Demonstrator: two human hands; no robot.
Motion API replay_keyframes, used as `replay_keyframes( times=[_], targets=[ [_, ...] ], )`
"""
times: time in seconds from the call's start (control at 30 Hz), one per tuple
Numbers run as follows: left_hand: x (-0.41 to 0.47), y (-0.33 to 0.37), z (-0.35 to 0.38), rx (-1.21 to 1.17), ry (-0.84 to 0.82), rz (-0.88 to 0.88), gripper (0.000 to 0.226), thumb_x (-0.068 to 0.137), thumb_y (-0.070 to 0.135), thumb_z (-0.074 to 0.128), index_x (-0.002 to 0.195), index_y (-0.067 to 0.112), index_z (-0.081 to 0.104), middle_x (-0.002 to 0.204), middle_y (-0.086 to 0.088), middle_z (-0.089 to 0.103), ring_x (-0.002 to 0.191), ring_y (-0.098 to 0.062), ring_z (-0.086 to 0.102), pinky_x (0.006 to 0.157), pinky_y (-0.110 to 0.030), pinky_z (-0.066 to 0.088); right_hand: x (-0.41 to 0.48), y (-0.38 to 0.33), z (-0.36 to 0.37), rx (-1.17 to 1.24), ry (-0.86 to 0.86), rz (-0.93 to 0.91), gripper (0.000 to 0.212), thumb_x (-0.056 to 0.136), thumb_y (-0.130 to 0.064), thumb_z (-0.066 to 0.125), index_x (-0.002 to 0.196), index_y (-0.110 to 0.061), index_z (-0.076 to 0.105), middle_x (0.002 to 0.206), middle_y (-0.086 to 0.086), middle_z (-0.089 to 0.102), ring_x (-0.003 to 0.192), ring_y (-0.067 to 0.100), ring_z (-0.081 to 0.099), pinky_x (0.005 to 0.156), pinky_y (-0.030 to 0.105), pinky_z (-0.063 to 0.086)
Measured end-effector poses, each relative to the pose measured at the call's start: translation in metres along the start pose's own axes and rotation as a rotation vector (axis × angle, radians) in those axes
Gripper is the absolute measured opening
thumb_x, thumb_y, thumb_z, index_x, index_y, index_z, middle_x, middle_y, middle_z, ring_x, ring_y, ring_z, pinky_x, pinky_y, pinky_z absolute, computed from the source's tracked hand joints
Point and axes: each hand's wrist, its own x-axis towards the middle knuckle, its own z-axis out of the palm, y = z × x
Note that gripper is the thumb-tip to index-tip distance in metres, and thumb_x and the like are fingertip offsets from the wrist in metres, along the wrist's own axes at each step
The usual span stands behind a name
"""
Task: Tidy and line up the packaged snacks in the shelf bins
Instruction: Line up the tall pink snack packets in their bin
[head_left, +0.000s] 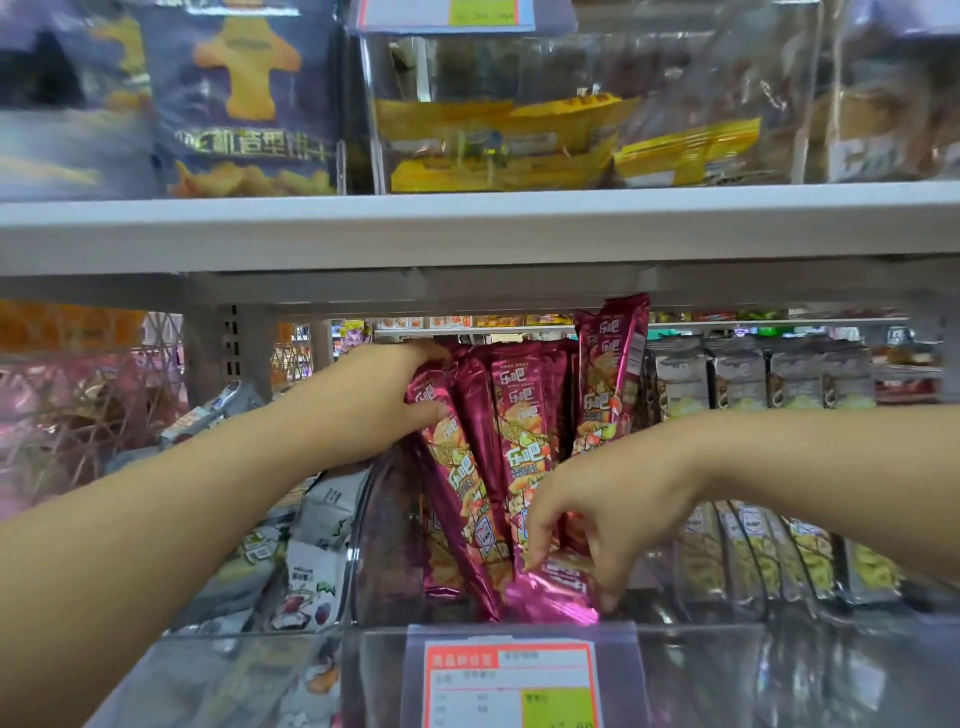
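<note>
Several tall magenta snack packets (519, 415) stand leaning in a clear plastic bin (363, 545) on the middle shelf. My left hand (384, 400) grips the tops of the leftmost packets, thumb in front and fingers behind. Lower down, my right hand (587, 514) reaches in with fingers pointing downward and touches the bottom of a magenta packet (550, 592) lying at the bin's front. One more magenta packet (613, 364) stands taller at the right, reaching the shelf above.
White-and-green packets (311, 525) fill the bin to the left, grey-and-yellow packets (753, 374) the bins to the right. A price label (509, 680) hangs on the front rail. The white shelf board (467, 228) overhead carries purple and yellow bags.
</note>
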Motion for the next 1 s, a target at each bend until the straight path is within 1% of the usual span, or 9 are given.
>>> replay_keyframes(
  times=[0.17,0.33,0.4,0.5,0.63,0.7,0.8,0.9,1.0],
  targets=[
    [0.001,-0.001,0.000,-0.019,0.025,0.006,0.062,0.088,0.036,0.063,0.143,0.023,0.039,0.143,0.004,0.047,0.128,-0.013,0.045,0.096,-0.016,0.031,-0.010,0.006,-0.015,0.320,0.009,0.024,0.023,0.082,-0.002,0.069,0.101,-0.014,0.062,0.051,-0.018,0.061,0.045,-0.006,0.053,0.047,0.006,0.038],
    [0.002,0.000,0.001,-0.016,0.036,0.003,0.062,0.088,0.034,0.064,0.144,0.024,0.037,0.143,0.004,0.047,0.130,-0.014,0.044,0.101,-0.020,0.031,-0.012,0.014,-0.022,0.336,0.322,0.080,0.016,0.081,-0.023,0.070,0.076,-0.022,0.055,0.072,0.002,0.064,0.063,0.007,0.058,0.070,0.032,0.051],
    [0.003,0.001,0.001,-0.013,0.032,0.008,0.062,0.088,0.033,0.064,0.144,0.024,0.037,0.144,0.004,0.046,0.130,-0.014,0.044,0.101,-0.020,0.031,-0.012,0.021,-0.021,0.314,0.460,0.115,0.025,0.077,-0.034,0.072,0.076,-0.018,0.053,0.070,0.001,0.059,0.062,0.010,0.053,0.063,0.036,0.045],
    [0.005,0.002,0.001,-0.034,0.018,0.014,0.062,0.088,0.033,0.064,0.144,0.025,0.037,0.143,0.004,0.047,0.129,-0.015,0.045,0.103,-0.024,0.034,-0.015,0.026,-0.018,0.299,0.538,0.153,0.031,0.077,-0.036,0.073,0.079,-0.020,0.047,0.064,-0.006,0.051,0.050,0.004,0.043,0.049,0.019,0.034],
    [0.007,0.004,0.001,-0.049,0.009,0.041,0.062,0.088,0.032,0.065,0.143,0.027,0.037,0.143,0.003,0.048,0.130,-0.015,0.045,0.104,-0.026,0.035,-0.020,0.027,-0.014,0.339,0.661,0.187,0.047,0.073,-0.040,0.076,0.099,-0.016,0.047,0.066,-0.008,0.058,0.046,0.000,0.048,0.043,0.013,0.034],
    [0.008,0.006,0.001,-0.051,0.013,0.049,0.062,0.088,0.030,0.065,0.143,0.027,0.037,0.142,0.003,0.049,0.128,-0.016,0.046,0.102,-0.024,0.035,-0.020,0.031,-0.014,0.339,0.768,0.227,0.037,0.072,-0.037,0.077,0.085,-0.019,0.048,0.050,-0.013,0.056,0.040,-0.004,0.048,0.039,0.011,0.032],
    [0.009,0.008,0.001,-0.078,0.027,0.062,0.059,0.087,0.028,0.066,0.138,0.030,0.037,0.130,0.000,0.058,0.117,-0.018,0.055,0.095,-0.025,0.041,-0.021,0.034,-0.014,0.282,0.837,0.333,0.047,0.068,-0.049,0.077,0.066,-0.021,0.040,0.035,-0.009,0.044,0.034,0.003,0.041,0.037,0.017,0.028],
    [0.012,0.010,0.004,-0.089,0.017,0.092,0.050,0.088,0.027,0.064,0.130,0.032,0.037,0.115,-0.004,0.064,0.099,-0.021,0.061,0.085,-0.033,0.048,-0.023,0.034,-0.011,0.262,0.857,0.377,0.052,0.065,-0.052,0.079,0.075,-0.017,0.042,0.049,-0.007,0.044,0.040,0.005,0.039,0.036,0.017,0.025],
    [0.018,0.011,0.008,-0.070,-0.004,0.108,0.047,0.090,0.021,0.061,0.130,0.029,0.039,0.119,-0.002,0.061,0.102,-0.020,0.059,0.087,-0.033,0.047,-0.016,0.032,-0.005,0.316,0.872,0.318,0.079,0.061,-0.050,0.082,0.117,-0.017,0.037,0.067,-0.002,0.062,0.056,0.006,0.056,0.044,0.017,0.039]
  ],
)
